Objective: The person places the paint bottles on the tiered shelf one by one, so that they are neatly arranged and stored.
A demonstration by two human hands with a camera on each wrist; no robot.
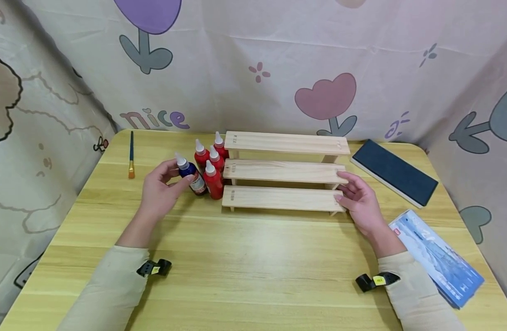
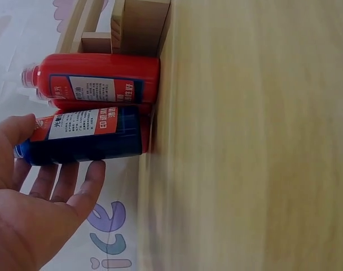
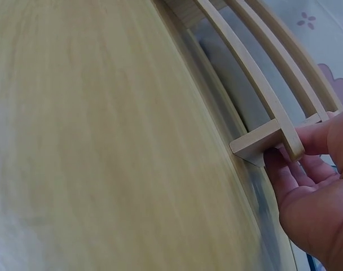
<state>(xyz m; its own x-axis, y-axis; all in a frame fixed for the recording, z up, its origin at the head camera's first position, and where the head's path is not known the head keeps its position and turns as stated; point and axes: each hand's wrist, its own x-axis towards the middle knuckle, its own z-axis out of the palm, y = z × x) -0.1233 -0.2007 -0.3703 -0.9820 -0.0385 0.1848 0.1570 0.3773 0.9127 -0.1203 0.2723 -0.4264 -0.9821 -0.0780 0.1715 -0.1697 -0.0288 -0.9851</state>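
Grip of the left hand point(image 1: 161, 187) clamped on the blue bottle point(image 1: 197, 183), right hand point(image 1: 362, 204) on the wooden stand point(image 1: 284, 171)

The left grip has its thumb on one side of the bottle and its fingers round the other, high up near the shoulder. The bottle leans a little, just beside the red bottles point(image 1: 213, 181), left of the stand and towards the far edge of the table point(image 1: 257, 266); whether its base touches the wood, I cannot tell.

To do this step well, the bottle probably wants to be brought upright and moved gently, since a knock could tip the closely grouped red ones. A hold lower on the body would likely give steadier control than one near the shoulder, and the white nozzle is best left untouched.

The right grip is curled at the stand's right end, thumb by the lowest board, fingers by the middle one. Light pressure there should be enough to stop the stand sliding; a hard push could skew it.

Both forearms reach in from the near edge of the table, set wide apart and angled inward, palms facing each other. The left wrist looks slightly bent, leaving the space before the stand free of either arm.
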